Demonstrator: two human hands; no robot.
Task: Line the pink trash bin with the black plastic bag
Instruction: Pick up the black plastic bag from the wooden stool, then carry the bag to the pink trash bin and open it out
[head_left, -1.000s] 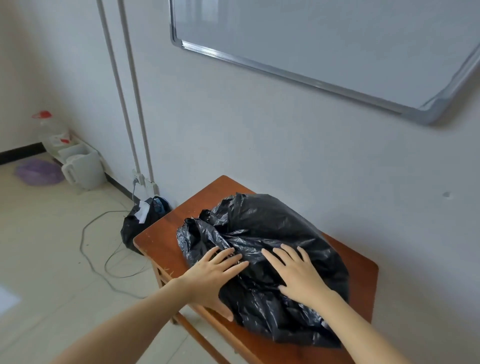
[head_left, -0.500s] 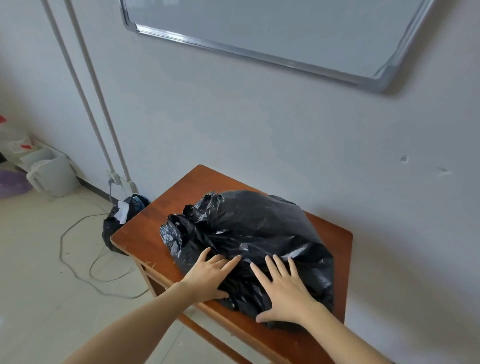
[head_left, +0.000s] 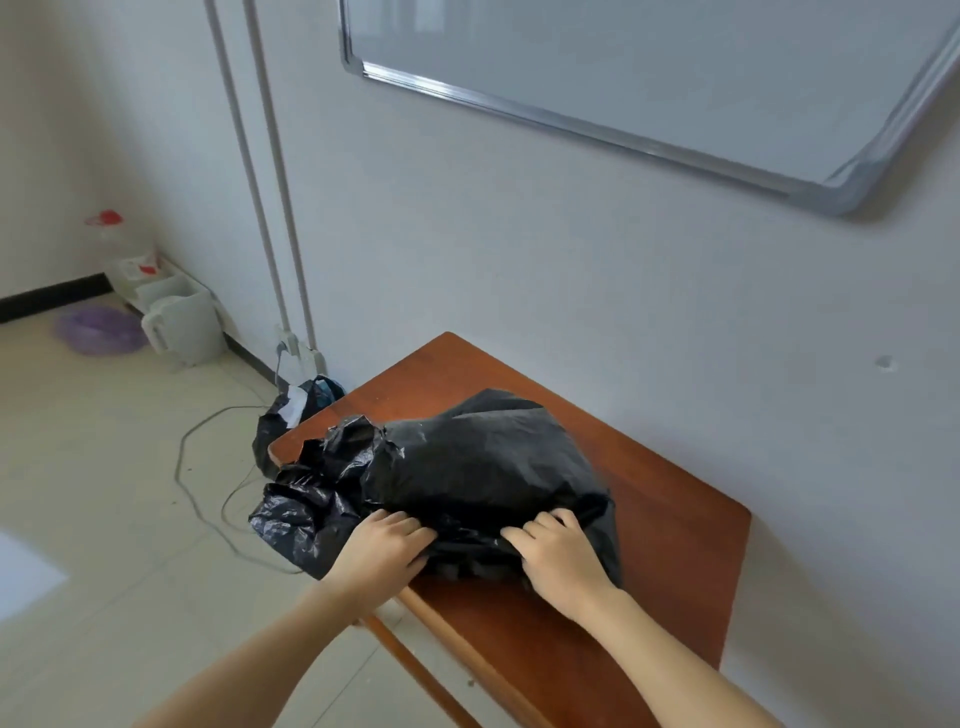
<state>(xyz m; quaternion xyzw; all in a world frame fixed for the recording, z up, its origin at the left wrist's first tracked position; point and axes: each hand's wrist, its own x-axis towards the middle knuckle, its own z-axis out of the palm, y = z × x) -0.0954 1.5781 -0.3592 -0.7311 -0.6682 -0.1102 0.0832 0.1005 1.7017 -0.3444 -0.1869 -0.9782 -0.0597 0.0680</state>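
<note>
A crumpled black plastic bag (head_left: 467, 467) lies in a bulging heap on a small brown wooden table (head_left: 670, 540), part of it hanging over the table's left edge. My left hand (head_left: 382, 545) grips the bag's near side with curled fingers. My right hand (head_left: 558, 553) clutches the bag's near edge a little to the right. No pink trash bin shows; whatever is under the bag is hidden.
The table stands against a grey wall under a whiteboard (head_left: 649, 78). A second black bag (head_left: 291, 415) sits on the floor by the table's left corner, with a cable (head_left: 197, 467) looping nearby. A white jug (head_left: 182, 325) and purple basin (head_left: 98, 330) stand far left.
Both hands went from lying flat with spread fingers on the bag to curled and gripping its near edge. The bag has flattened and shifted left, now overhanging the table's edge.
</note>
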